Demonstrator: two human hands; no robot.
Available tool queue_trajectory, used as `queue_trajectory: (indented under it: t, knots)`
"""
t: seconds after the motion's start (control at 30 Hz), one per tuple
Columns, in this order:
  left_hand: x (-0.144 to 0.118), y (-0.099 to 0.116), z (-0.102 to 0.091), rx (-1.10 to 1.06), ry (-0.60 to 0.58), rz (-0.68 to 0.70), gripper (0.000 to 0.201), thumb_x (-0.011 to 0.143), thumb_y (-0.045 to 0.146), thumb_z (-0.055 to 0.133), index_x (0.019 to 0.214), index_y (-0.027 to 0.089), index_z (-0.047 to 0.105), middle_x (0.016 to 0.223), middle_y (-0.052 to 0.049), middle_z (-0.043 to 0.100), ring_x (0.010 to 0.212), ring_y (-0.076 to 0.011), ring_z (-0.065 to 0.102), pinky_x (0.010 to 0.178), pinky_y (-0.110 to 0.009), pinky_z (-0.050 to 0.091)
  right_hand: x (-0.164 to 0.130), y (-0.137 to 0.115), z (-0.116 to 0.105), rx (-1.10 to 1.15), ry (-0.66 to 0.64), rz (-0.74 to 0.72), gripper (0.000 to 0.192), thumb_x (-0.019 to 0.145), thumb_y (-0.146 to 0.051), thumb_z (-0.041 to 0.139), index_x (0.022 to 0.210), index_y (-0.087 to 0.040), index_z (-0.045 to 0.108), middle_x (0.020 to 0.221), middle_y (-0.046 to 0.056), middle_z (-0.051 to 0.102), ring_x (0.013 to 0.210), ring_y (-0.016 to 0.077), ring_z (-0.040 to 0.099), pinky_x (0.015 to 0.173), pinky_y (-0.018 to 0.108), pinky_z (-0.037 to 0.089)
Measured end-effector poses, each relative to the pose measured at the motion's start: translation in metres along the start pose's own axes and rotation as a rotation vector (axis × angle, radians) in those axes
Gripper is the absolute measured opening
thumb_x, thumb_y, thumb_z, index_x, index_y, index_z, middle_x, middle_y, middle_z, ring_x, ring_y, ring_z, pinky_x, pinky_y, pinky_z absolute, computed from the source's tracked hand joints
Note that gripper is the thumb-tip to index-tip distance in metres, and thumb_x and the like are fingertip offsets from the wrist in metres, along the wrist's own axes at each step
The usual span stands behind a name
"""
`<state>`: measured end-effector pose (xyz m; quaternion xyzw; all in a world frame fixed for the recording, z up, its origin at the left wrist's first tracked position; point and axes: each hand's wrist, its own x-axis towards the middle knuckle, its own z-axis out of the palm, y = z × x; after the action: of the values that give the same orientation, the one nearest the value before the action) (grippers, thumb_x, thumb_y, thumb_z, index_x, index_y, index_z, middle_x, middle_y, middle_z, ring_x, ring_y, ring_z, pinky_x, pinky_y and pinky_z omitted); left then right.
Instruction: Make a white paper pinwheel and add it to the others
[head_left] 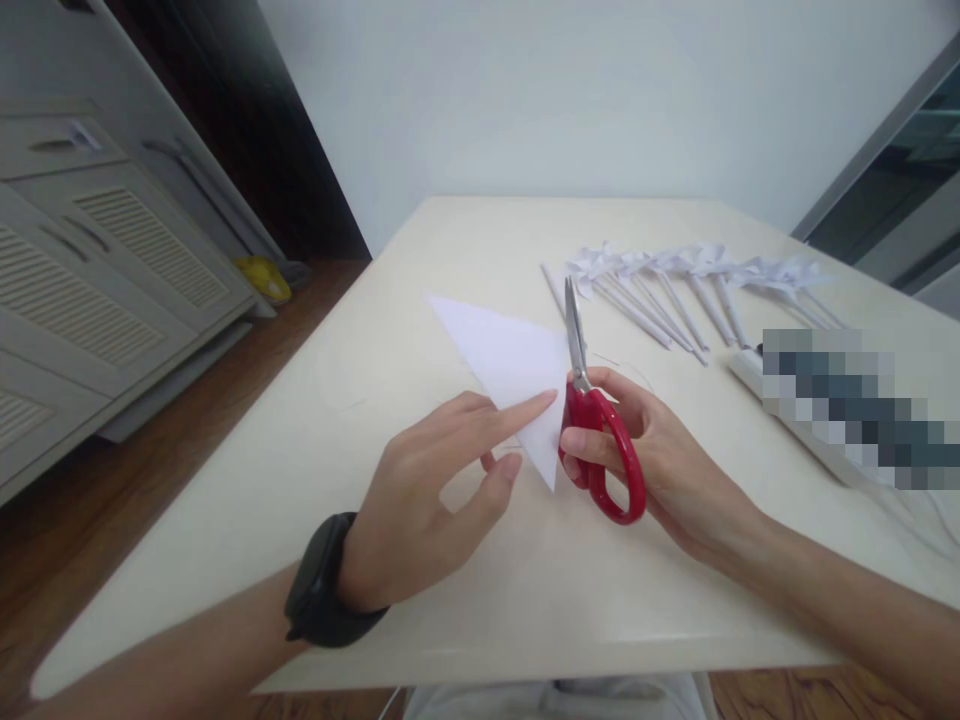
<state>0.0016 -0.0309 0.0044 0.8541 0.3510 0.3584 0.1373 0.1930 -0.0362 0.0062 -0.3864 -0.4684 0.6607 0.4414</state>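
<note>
My left hand (pixel 427 490) pinned the thin, floppy paper triangle (pixel 510 365) by its corner; my right hand (pixel 645 450) gripped red-handled scissors (pixel 596 420), blades closed.

No legible text, label or number anywhere.
</note>
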Motion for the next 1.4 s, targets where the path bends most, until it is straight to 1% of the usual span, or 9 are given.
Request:
queue_trajectory:
  t: [0.13, 0.33, 0.57, 0.7, 0.83, 1.0, 1.13, 1.27, 1.4]
  knots:
    - [0.002, 0.002, 0.003, 0.018, 0.003, -0.034, 0.043, 0.08, 0.013, 0.054, 0.123, 0.02, 0.053, 0.075, 0.0, 0.056, 0.072, -0.0129, 0.05, 0.07, -0.025, 0.044, -0.001, 0.001, 0.002, 0.015, -0.022, 0.02, 0.029, 0.074, -0.013, 0.063, 0.092, -0.025, 0.045, 0.074, -0.005, 0.052, 0.058, 0.0099, 0.053, 0.055, 0.024, 0.042]
    - [0.002, 0.001, 0.002, -0.05, -0.041, -0.134, 0.038, 0.08, 0.019, 0.058, 0.118, 0.026, 0.056, 0.079, 0.001, 0.061, 0.068, -0.0109, 0.055, 0.07, -0.024, 0.045, -0.002, 0.002, 0.004, -0.01, -0.013, 0.004, 0.029, 0.073, -0.013, 0.064, 0.091, -0.025, 0.044, 0.071, -0.006, 0.054, 0.057, 0.01, 0.053, 0.054, 0.023, 0.041]
    - [0.0, -0.001, 0.005, -0.218, 0.027, -0.309, 0.035, 0.08, 0.021, 0.06, 0.113, 0.028, 0.059, 0.096, 0.0, 0.067, 0.069, -0.0107, 0.059, 0.074, -0.025, 0.048, 0.0, 0.004, 0.005, -0.034, -0.055, 0.014, 0.032, 0.072, -0.011, 0.064, 0.093, -0.024, 0.044, 0.071, -0.005, 0.056, 0.059, 0.01, 0.052, 0.056, 0.023, 0.043]
    - [0.002, 0.0, 0.006, -0.328, 0.05, -0.35, 0.033, 0.078, 0.018, 0.061, 0.11, 0.027, 0.061, 0.095, 0.0, 0.067, 0.069, -0.0107, 0.059, 0.073, -0.025, 0.049, 0.0, 0.007, 0.007, -0.032, -0.032, 0.021, 0.032, 0.071, -0.011, 0.064, 0.092, -0.023, 0.043, 0.069, -0.005, 0.055, 0.057, 0.0098, 0.051, 0.054, 0.023, 0.041]
    - [0.005, -0.001, 0.007, -0.436, 0.073, -0.385, 0.029, 0.078, 0.016, 0.061, 0.106, 0.025, 0.063, 0.101, -0.002, 0.066, 0.072, -0.0114, 0.059, 0.067, -0.023, 0.051, -0.001, 0.006, 0.003, 0.016, 0.0, -0.024, 0.028, 0.075, -0.013, 0.062, 0.094, -0.024, 0.044, 0.075, -0.004, 0.057, 0.061, 0.0099, 0.051, 0.057, 0.024, 0.042]
    - [0.006, -0.002, 0.008, -0.512, -0.022, -0.401, 0.026, 0.078, 0.013, 0.057, 0.102, 0.022, 0.063, 0.101, -0.004, 0.064, 0.081, -0.0142, 0.058, 0.063, -0.023, 0.051, 0.002, -0.001, -0.007, -0.031, 0.116, -0.103, 0.022, 0.078, -0.024, 0.062, 0.096, -0.023, 0.05, 0.086, 0.0, 0.058, 0.064, 0.0107, 0.052, 0.057, 0.024, 0.041]
    - [0.01, 0.0, 0.006, -0.552, -0.146, -0.413, 0.022, 0.077, 0.008, 0.051, 0.095, 0.019, 0.06, 0.1, -0.005, 0.063, 0.084, -0.0156, 0.058, 0.065, -0.025, 0.049, 0.006, -0.003, -0.016, -0.075, 0.197, -0.128, 0.024, 0.077, -0.024, 0.062, 0.099, -0.025, 0.053, 0.086, -0.002, 0.056, 0.063, 0.0102, 0.052, 0.054, 0.023, 0.041]
    - [0.014, 0.001, 0.004, -0.541, -0.241, -0.446, 0.016, 0.077, 0.009, 0.049, 0.089, 0.018, 0.054, 0.094, -0.004, 0.059, 0.09, -0.0164, 0.056, 0.068, -0.025, 0.047, 0.007, 0.002, -0.018, -0.065, 0.196, -0.123, 0.025, 0.076, -0.02, 0.061, 0.099, -0.026, 0.052, 0.087, -0.003, 0.053, 0.062, 0.0091, 0.05, 0.054, 0.023, 0.039]
    - [0.011, -0.003, 0.008, -0.481, -0.222, -0.473, 0.012, 0.078, 0.02, 0.054, 0.089, 0.02, 0.049, 0.09, -0.002, 0.053, 0.08, -0.0142, 0.054, 0.061, -0.023, 0.044, 0.006, 0.005, -0.015, -0.056, 0.168, -0.106, 0.025, 0.075, -0.018, 0.061, 0.096, -0.025, 0.049, 0.081, -0.004, 0.052, 0.059, 0.0088, 0.048, 0.054, 0.023, 0.037]
